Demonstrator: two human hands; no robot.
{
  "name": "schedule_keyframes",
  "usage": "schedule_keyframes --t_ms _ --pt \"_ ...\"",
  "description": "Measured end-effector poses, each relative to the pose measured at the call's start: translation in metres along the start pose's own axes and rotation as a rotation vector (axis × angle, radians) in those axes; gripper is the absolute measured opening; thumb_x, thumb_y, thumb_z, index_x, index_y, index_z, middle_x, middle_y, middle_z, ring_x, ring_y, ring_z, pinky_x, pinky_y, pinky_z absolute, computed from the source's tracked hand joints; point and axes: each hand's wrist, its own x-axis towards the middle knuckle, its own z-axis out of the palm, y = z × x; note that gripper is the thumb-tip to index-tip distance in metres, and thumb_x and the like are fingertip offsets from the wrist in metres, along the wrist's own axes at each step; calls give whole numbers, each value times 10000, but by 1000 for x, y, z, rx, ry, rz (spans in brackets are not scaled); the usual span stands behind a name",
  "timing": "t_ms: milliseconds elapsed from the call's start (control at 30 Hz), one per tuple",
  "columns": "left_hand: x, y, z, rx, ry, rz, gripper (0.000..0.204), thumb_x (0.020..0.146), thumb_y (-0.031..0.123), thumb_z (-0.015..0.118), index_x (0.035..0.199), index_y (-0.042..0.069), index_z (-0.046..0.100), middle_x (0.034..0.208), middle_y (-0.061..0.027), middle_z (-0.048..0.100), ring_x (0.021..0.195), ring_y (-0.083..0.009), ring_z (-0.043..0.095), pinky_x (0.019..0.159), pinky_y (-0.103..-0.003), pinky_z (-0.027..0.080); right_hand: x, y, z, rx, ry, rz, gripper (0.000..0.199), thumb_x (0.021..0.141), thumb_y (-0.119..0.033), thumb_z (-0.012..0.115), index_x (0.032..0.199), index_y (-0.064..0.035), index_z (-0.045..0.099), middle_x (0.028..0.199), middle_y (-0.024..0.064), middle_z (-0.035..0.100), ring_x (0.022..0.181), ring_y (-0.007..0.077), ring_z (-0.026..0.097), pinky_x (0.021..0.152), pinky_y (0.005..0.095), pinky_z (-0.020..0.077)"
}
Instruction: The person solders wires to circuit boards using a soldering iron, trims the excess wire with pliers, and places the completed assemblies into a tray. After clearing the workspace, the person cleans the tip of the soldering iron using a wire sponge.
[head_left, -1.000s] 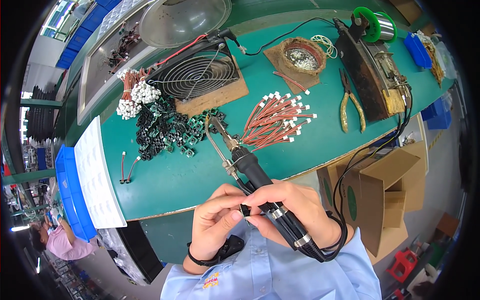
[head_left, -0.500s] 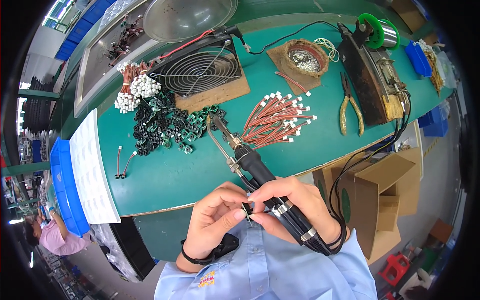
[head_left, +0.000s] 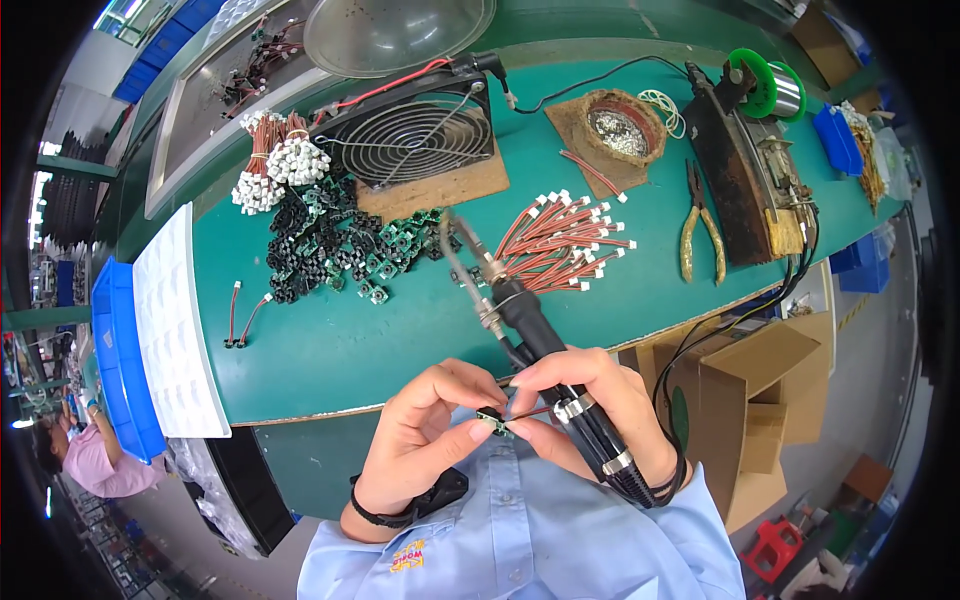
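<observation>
My left hand (head_left: 420,425) pinches a small black-and-green circuit board (head_left: 491,417) between thumb and forefinger, in front of my shirt. At the board, the thumb and fingertips of my right hand (head_left: 610,405) close on a thin dark red wire (head_left: 533,413). That same hand also carries a black soldering iron (head_left: 530,315) with a thin metal tube along its side. The iron lies across the palm, its tip pointing up and left over the bench, near a heap of black-and-green boards (head_left: 335,240). Red-and-white wire leads with white plugs (head_left: 565,240) lie fanned right of the tip.
Behind the heap stands a black fan (head_left: 410,140) beside bundled leads (head_left: 280,150). Farther right are a round solder-scrap dish (head_left: 620,125), pliers (head_left: 702,225), a soldering stand (head_left: 745,170) and a green solder reel (head_left: 765,85). A white tray (head_left: 180,325) edges the bench's left.
The board has turned between my left fingers and shows more of its green side. The wire at my right fingertips is more visible now. The iron has shifted slightly right in the picture.
</observation>
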Motion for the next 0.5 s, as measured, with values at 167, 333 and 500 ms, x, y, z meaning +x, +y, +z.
schedule_keyframes --t_ms 167,333,500 --pt "3 0 6 -35 33 28 176 834 -72 525 974 30 497 1029 -162 585 990 -212 559 882 -357 411 -2 3 -1 -86 57 13 434 692 39 713 1074 -59 531 911 80 621 725 192 624 724 311 475" --pt "7 3 9 -83 119 0 140 835 -28 528 945 40 474 1025 -183 600 1001 -229 566 888 -359 411 -5 15 -11 -242 143 -110 502 743 -195 723 1145 -20 479 971 105 604 843 200 606 792 344 454" --pt "18 0 -1 -131 299 -2 85 832 30 539 896 44 485 997 -181 611 982 -224 568 886 -347 403 -15 12 -8 -74 654 -121 783 754 -560 633 1233 20 415 1111 164 506 887 205 539 821 348 416"
